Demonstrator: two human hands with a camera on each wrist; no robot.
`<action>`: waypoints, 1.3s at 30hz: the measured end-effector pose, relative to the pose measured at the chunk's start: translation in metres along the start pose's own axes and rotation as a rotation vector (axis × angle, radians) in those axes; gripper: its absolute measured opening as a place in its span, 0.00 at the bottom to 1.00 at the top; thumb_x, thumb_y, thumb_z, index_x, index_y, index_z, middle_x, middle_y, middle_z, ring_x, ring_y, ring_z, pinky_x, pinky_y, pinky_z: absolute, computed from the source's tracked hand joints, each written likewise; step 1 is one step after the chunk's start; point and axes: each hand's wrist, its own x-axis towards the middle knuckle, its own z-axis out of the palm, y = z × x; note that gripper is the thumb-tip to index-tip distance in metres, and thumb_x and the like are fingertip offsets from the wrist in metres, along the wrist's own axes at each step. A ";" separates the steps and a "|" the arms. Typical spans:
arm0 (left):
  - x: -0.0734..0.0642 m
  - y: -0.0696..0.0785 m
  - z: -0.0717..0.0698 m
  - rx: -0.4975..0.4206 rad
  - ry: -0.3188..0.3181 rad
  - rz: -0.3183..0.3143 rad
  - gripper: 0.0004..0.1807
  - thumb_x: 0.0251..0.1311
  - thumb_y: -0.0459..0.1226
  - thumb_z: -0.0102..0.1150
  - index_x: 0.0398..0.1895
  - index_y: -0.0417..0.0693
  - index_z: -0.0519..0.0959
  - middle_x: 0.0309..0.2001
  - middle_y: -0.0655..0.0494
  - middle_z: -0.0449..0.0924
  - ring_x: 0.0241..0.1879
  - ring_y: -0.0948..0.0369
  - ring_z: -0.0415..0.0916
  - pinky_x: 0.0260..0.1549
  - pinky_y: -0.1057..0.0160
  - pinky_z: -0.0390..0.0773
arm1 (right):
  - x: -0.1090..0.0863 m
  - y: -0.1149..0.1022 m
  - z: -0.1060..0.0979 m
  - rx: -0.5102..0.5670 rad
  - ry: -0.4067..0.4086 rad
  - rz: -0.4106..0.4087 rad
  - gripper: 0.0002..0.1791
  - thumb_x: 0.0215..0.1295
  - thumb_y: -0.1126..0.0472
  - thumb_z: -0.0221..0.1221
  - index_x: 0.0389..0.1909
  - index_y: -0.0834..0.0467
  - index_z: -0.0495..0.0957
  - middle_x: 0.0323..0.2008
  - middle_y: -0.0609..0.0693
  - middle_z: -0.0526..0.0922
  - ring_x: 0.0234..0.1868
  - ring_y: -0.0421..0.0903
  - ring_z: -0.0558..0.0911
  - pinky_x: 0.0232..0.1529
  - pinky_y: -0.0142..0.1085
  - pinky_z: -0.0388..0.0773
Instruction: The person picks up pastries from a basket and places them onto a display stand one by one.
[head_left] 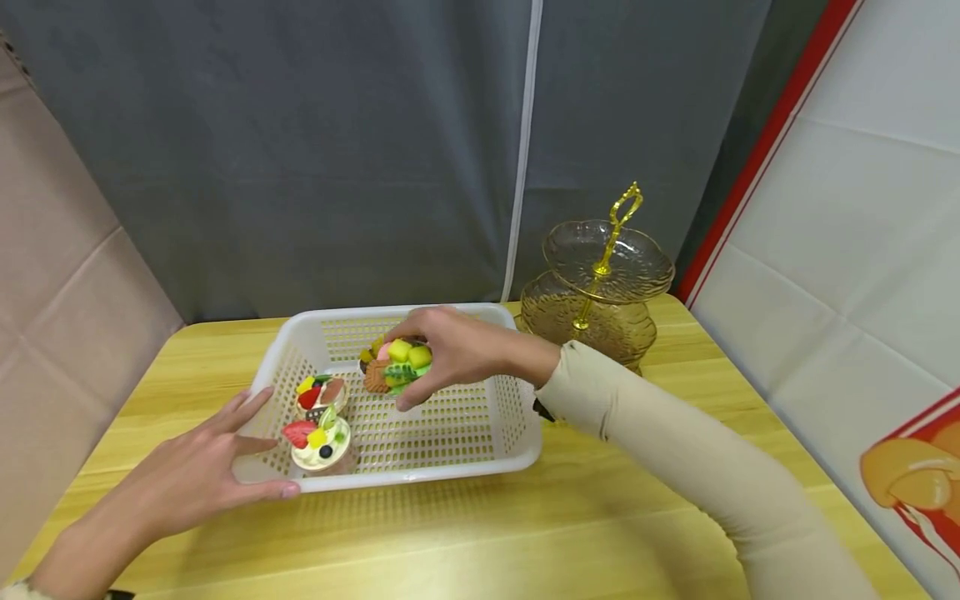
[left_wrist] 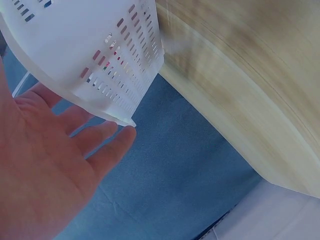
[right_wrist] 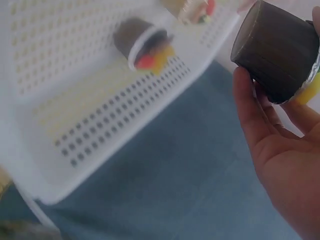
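Note:
In the head view my right hand grips a dessert cup topped with yellow cubes, green leaves and a biscuit, above the basket's floor. Its dark brown side shows in the right wrist view. My left hand is at the left end of the white plastic basket, fingers spread and touching its rim. Near it, inside, stand two cream dessert cups with fruit: a front one and one behind it. Another brown dessert cup is in the basket, mostly hidden behind the held one in the head view.
A tiered stand of amber glass plates with a gold handle stands right of the basket, partly behind my right forearm. The wooden table meets a grey curtain at the back and pale panels at both sides.

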 end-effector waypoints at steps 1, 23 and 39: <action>0.000 0.000 0.000 0.001 0.001 0.000 0.41 0.43 0.73 0.63 0.47 0.50 0.89 0.74 0.42 0.58 0.69 0.38 0.59 0.30 0.37 0.76 | -0.003 0.000 -0.005 -0.004 0.019 0.008 0.35 0.46 0.42 0.77 0.55 0.53 0.82 0.38 0.42 0.79 0.35 0.38 0.75 0.35 0.30 0.72; 0.001 0.000 -0.002 -0.013 0.005 0.005 0.42 0.44 0.73 0.63 0.46 0.49 0.89 0.74 0.43 0.59 0.69 0.38 0.60 0.27 0.39 0.77 | -0.081 0.006 -0.075 -0.066 0.351 0.195 0.39 0.46 0.44 0.77 0.60 0.53 0.79 0.45 0.47 0.79 0.37 0.45 0.74 0.35 0.38 0.73; 0.002 0.000 0.000 -0.015 0.016 0.009 0.42 0.43 0.74 0.62 0.46 0.49 0.89 0.74 0.42 0.59 0.68 0.38 0.60 0.28 0.38 0.76 | -0.145 0.027 -0.117 -0.116 0.549 0.356 0.36 0.52 0.50 0.75 0.63 0.52 0.77 0.46 0.49 0.79 0.36 0.45 0.75 0.34 0.27 0.73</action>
